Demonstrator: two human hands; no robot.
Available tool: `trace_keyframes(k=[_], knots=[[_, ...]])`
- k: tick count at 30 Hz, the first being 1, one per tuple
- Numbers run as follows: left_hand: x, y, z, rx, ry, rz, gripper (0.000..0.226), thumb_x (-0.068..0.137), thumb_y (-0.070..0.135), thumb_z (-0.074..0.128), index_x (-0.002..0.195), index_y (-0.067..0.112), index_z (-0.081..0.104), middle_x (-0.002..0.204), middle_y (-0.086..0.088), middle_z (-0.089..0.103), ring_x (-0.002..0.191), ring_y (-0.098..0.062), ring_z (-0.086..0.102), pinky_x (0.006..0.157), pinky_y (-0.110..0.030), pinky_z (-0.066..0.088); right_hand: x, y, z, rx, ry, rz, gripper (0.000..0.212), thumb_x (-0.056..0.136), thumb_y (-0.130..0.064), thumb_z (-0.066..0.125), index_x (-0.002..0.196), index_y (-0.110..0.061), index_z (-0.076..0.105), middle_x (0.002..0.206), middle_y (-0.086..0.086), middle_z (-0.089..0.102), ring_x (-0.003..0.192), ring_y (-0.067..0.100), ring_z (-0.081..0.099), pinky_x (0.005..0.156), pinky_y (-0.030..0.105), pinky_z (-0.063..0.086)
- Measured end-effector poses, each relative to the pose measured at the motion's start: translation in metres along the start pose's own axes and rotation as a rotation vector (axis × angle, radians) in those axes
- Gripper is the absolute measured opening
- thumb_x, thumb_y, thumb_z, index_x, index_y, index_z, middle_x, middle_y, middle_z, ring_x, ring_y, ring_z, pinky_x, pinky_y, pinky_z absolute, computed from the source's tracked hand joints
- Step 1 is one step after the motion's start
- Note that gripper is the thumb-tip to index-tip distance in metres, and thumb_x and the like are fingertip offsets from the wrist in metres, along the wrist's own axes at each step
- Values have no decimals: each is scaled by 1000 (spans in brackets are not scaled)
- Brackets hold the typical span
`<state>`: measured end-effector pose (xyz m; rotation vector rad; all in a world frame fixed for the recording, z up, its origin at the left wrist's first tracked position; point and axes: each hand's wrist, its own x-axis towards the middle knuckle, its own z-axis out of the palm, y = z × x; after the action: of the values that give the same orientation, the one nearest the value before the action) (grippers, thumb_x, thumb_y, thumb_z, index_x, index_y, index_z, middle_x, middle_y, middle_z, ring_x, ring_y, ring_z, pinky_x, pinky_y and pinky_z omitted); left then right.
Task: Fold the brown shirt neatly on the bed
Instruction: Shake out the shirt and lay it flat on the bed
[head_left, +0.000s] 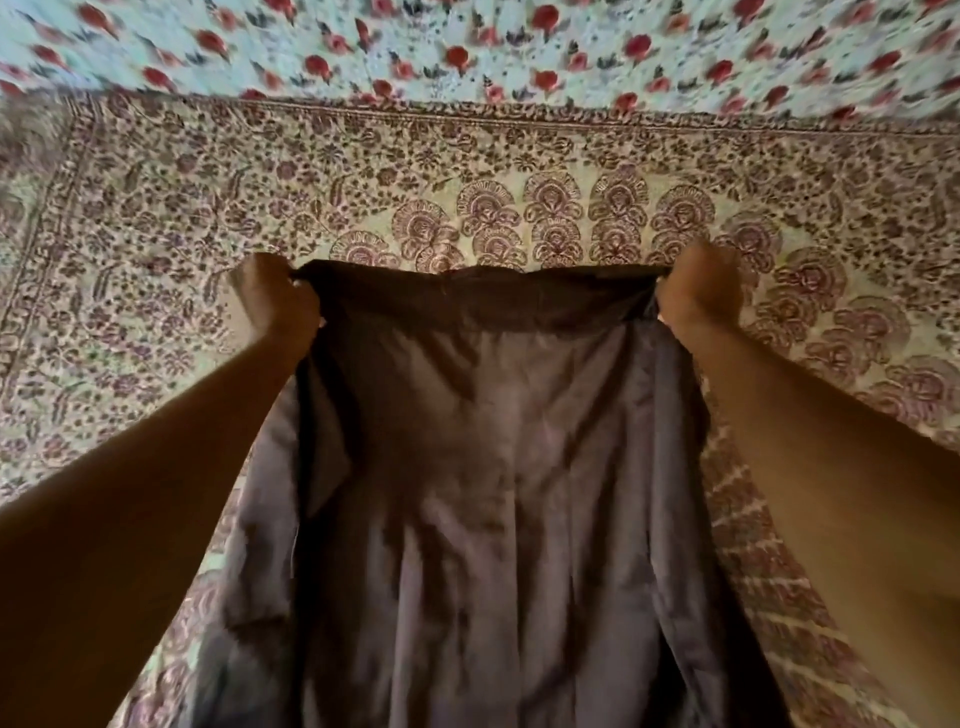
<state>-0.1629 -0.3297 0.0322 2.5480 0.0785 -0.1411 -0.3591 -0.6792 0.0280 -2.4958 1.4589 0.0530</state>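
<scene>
The left hand (272, 299) and right hand (701, 288) have their fingers clamped on the 2 top corners of the brown shirt (493, 467), soft and creased, hanging stretched over the bed (156, 234) with its paisley printed cover.

Bare bedspread (467, 156) beyond shirt (493, 441)

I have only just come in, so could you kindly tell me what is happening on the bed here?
A person is at work on a brown shirt over a bed covered with a patterned bedspread. The left hand grips one end of the shirt's far edge and the right hand grips the other, stretching that edge straight between them. The rest of the shirt trails back toward the person, rumpled and not yet folded. A floral sheet lies beyond the bedspread.
</scene>
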Motion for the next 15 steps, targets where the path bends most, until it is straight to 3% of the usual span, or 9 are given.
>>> trace_keyframes(k=[4, 7, 9, 11, 13, 15], knots=[[10, -9, 29, 7, 11, -34, 21, 87, -3, 53, 105, -6, 65, 116, -16, 62, 97, -24, 48, 81, -34, 42, 7, -6, 31, 51, -11, 0, 33, 98, -8, 63, 129, 3, 56, 138, 28, 50, 120, 49, 56, 96, 49, 49], [-13, -25, 50, -52, -7, 58, 34, 91, -2, 53, 125, -1, 52, 140, -22, 43, 120, -25, 44, 94, -22, 35, -19, 1, 64, 107, 42, -86, 49, 99, -13, 59, 144, -2, 46, 155, 27, 35, 135, 47, 48, 105, 48, 46], [-58, -34, 61, -12, -19, 227, 37, 90, 7, 55, 126, 2, 48, 140, -22, 39, 122, -32, 46, 98, -32, 43, -60, 7, 90, 103, 145, -265, 54, 99, -18, 58, 148, 0, 44, 159, 27, 34, 146, 45, 37, 116, 52, 40], [-115, -55, 75, 104, -144, 416, 34, 92, 22, 58, 123, 9, 53, 134, -19, 45, 118, -40, 50, 95, -49, 48, -122, 10, 118, 162, 171, -455, 54, 101, -24, 57, 147, 2, 47, 161, 25, 35, 149, 44, 34, 120, 52, 34], [-166, -84, 86, 285, -307, 558, 47, 95, 43, 57, 135, 17, 55, 145, -11, 47, 128, -36, 50, 101, -51, 46, -188, 16, 143, 119, -8, -657, 63, 104, -39, 52, 156, -5, 39, 169, 18, 24, 156, 38, 24, 120, 51, 31], [-191, -119, 96, 434, -415, 623, 68, 98, 62, 47, 156, 30, 35, 168, 0, 25, 154, -27, 28, 119, -50, 32, -226, 38, 162, -57, -154, -783, 72, 104, -60, 42, 163, -22, 27, 174, 6, 10, 160, 28, 15, 121, 55, 28]])
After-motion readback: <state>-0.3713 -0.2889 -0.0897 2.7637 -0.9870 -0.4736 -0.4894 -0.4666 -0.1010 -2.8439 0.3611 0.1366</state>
